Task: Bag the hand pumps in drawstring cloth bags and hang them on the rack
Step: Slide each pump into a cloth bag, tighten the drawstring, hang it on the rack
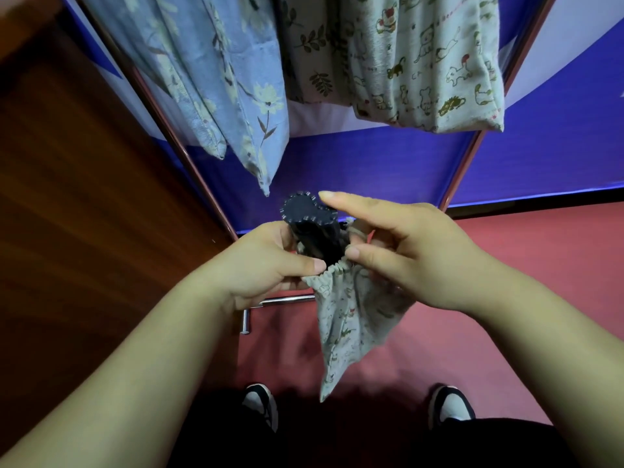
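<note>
A dark hand pump with a ribbed round end sticks up out of the gathered mouth of a small beige printed drawstring bag. My left hand grips the pump and the bag's rim from the left, thumb on the gathers. At the right of the rim, my right hand pinches the bag's mouth and drawstring, with its index finger stretched out over the pump's top. The bag's lower part hangs limp below both hands.
Ahead stands a metal rack with filled cloth bags hanging: a blue floral one at left, a beige animal-print one at right. A wooden surface lies left. Red floor and my shoes are below.
</note>
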The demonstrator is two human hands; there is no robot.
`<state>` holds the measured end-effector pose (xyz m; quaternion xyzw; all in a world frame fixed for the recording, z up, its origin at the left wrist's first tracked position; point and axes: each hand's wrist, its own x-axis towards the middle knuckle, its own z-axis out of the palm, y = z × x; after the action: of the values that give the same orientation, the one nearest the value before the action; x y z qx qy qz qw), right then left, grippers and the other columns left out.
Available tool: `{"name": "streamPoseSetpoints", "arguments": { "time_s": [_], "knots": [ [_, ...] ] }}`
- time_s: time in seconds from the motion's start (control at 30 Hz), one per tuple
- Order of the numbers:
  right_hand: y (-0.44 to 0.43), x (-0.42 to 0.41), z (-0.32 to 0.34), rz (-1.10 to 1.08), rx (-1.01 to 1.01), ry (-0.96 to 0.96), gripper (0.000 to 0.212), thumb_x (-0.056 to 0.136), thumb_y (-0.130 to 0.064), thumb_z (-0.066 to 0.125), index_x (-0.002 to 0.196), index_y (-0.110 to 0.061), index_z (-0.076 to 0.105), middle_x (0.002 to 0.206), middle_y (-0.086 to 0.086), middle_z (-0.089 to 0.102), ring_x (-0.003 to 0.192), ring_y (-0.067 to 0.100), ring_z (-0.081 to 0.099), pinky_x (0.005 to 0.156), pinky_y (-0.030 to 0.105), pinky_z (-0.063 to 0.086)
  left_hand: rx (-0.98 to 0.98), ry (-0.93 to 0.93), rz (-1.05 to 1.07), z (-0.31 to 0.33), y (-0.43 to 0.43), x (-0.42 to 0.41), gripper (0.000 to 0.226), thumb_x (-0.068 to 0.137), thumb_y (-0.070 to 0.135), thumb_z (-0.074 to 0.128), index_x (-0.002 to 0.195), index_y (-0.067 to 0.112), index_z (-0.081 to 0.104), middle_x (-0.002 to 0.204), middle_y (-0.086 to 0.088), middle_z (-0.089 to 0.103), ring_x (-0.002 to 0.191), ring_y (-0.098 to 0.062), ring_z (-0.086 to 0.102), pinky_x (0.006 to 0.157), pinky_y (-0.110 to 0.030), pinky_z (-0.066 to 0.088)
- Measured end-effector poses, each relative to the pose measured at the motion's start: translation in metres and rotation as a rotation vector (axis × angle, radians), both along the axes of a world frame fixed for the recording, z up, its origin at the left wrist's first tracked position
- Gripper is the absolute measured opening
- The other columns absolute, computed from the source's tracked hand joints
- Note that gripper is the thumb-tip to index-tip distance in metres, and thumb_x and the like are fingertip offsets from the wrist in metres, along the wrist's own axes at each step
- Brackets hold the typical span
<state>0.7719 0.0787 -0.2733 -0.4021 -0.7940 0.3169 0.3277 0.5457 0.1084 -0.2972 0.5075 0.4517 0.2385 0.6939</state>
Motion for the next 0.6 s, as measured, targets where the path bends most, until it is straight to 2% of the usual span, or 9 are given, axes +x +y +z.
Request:
{"name": "streamPoseSetpoints", "arguments": {
  "time_s": [0.13,0.17,0.23,0.3,0.37,0.5,0.57,0.6],
  "knots": [
    [-0.002,0.000,0.003,0.017,0.062,-0.093,0.073,0.094,-0.010,0.066,0.153,-0.039,0.034,0.083,-0.011,0.057,0.062,0.014,0.058,0.064,0.021,0.048,-0.070,-0.006,-0.034,0.006,0.000,-0.002,0.041,0.092,-0.017,0.056,0.120,0.009,0.069,0.111,-0.009,0.075,0.098,-0.018,0.073,0.082,-0.032,0.063],
    [-0.002,0.000,0.003,0.026,0.068,-0.100,0.074,0.095,-0.010,0.065,0.154,-0.039,0.031,0.085,-0.011,0.057,0.064,0.015,0.059,0.065,0.021,0.048,-0.076,0.001,-0.025,0.007,0.001,-0.002,0.038,0.092,-0.017,0.056,0.117,0.009,0.069,0.106,-0.007,0.075,0.092,-0.014,0.074,0.074,-0.027,0.062],
    [-0.002,-0.001,0.003,0.038,0.108,-0.144,0.071,0.095,-0.011,0.064,0.154,-0.037,0.033,0.088,-0.009,0.058,0.070,0.013,0.058,0.068,0.021,0.047,-0.071,0.033,-0.015,0.006,0.003,-0.002,0.035,0.092,-0.014,0.059,0.118,0.008,0.068,0.104,-0.007,0.073,0.086,-0.012,0.072,0.066,-0.021,0.058],
    [0.000,-0.001,0.001,0.025,0.140,-0.184,0.066,0.095,-0.011,0.064,0.151,-0.036,0.039,0.092,-0.004,0.060,0.074,0.009,0.055,0.072,0.024,0.047,-0.050,0.076,-0.016,0.005,0.003,-0.002,0.035,0.092,-0.012,0.062,0.119,0.008,0.069,0.104,-0.007,0.071,0.085,-0.014,0.068,0.065,-0.020,0.056],
    [0.003,0.000,-0.002,-0.012,0.092,-0.162,0.062,0.094,-0.011,0.065,0.145,-0.039,0.044,0.090,-0.005,0.061,0.069,0.006,0.054,0.069,0.025,0.048,-0.024,0.088,-0.017,0.002,0.003,-0.002,0.035,0.092,-0.012,0.062,0.114,0.013,0.071,0.097,-0.004,0.072,0.082,-0.014,0.065,0.064,-0.020,0.056],
    [0.008,0.008,-0.008,-0.069,-0.022,-0.092,0.055,0.095,-0.007,0.063,0.135,-0.041,0.048,0.082,-0.005,0.061,0.063,0.014,0.065,0.063,0.025,0.051,-0.026,0.041,0.014,0.003,0.004,-0.004,0.041,0.090,-0.013,0.063,0.107,0.021,0.077,0.095,-0.006,0.072,0.079,-0.013,0.065,0.064,-0.019,0.056],
    [0.009,0.011,-0.013,-0.075,-0.055,-0.084,0.054,0.094,-0.006,0.063,0.133,-0.041,0.049,0.082,-0.005,0.061,0.063,0.014,0.067,0.063,0.021,0.050,-0.007,0.034,0.008,0.002,0.005,-0.005,0.045,0.087,-0.012,0.066,0.108,0.025,0.079,0.100,-0.012,0.073,0.085,-0.018,0.064,0.072,-0.024,0.057],
    [0.009,0.011,-0.015,-0.079,-0.065,-0.088,0.053,0.094,-0.006,0.064,0.133,-0.041,0.051,0.082,-0.006,0.061,0.063,0.014,0.066,0.062,0.018,0.048,0.021,0.028,0.000,0.002,0.005,-0.005,0.046,0.084,-0.011,0.069,0.112,0.025,0.078,0.106,-0.018,0.074,0.092,-0.023,0.065,0.081,-0.031,0.058]
  ]
}}
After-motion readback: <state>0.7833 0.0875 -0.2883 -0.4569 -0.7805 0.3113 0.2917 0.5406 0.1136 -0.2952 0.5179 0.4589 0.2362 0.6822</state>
